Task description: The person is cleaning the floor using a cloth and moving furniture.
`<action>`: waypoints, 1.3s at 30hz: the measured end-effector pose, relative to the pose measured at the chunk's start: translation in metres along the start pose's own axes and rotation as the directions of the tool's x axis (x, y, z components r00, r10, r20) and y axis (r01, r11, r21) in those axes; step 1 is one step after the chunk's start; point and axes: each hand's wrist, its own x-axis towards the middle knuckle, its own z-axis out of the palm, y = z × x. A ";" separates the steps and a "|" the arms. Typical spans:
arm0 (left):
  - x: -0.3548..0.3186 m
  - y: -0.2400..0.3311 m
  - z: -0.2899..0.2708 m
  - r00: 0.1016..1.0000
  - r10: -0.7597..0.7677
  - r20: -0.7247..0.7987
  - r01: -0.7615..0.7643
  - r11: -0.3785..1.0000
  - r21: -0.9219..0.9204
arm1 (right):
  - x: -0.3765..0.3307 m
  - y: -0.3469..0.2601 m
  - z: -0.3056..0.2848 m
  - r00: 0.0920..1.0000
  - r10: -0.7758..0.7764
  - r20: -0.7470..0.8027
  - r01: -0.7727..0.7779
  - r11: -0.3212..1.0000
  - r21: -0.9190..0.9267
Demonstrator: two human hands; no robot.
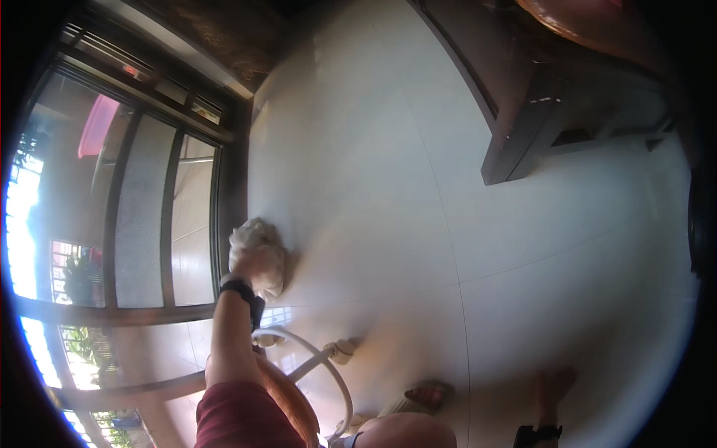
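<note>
My left hand [254, 263], on an arm with a maroon sleeve and a black wristband, is closed on a bunched white cloth [267, 280]. The cloth lies against the floor beside the dark frame of a glass door. Some of the fingers are blurred or hidden by the cloth. Down at the lower right, my right hand [555, 387] hangs in shadow above the floor, a dark band at its wrist. Its fingers look spread, with nothing seen in them.
Pale tiled floor [358, 164] stretches ahead. On the left stands the framed glass door [142, 209]. A white ringed base with casters [340, 351] is near my left arm, below a brown curved edge [287, 399]. Dark wooden furniture [508, 153] stands at upper right.
</note>
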 end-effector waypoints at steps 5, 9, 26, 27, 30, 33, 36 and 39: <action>-0.044 0.045 0.057 0.983 -0.132 -0.131 0.175 0.895 0.411 | 0.002 0.024 0.013 0.996 0.065 0.066 -0.064 0.998 -0.024; -0.094 0.082 0.076 0.962 0.128 0.242 -0.221 0.884 0.411 | 0.007 0.023 0.021 0.990 0.128 0.066 -0.125 0.991 -0.054; -0.379 0.219 0.214 -0.295 0.620 0.727 -0.327 0.650 -0.686 | 0.083 0.080 0.060 0.970 0.106 -0.219 -0.068 0.983 0.172; -0.348 0.229 0.172 -0.351 0.503 0.790 -0.254 0.761 -0.597 | 0.094 0.076 0.052 0.917 0.167 -0.363 0.011 0.898 0.440; -0.255 0.226 0.077 -0.077 0.534 0.842 -0.313 0.789 -0.529 | 0.029 -0.012 -0.057 0.772 0.091 -0.630 0.398 0.703 0.589; -0.149 0.215 0.007 -0.008 0.594 0.804 -0.110 0.799 -0.592 | 0.019 -0.046 -0.092 0.703 -0.013 -0.711 0.459 0.772 0.440; -0.042 0.124 -0.068 0.563 0.534 0.631 -0.044 0.782 -0.622 | 0.004 -0.123 -0.125 0.620 -0.247 -0.745 0.656 0.684 0.319; -0.021 0.116 -0.099 0.815 0.374 0.443 0.013 0.752 -0.659 | 0.001 -0.185 -0.149 0.855 -0.304 -0.420 0.458 0.822 0.338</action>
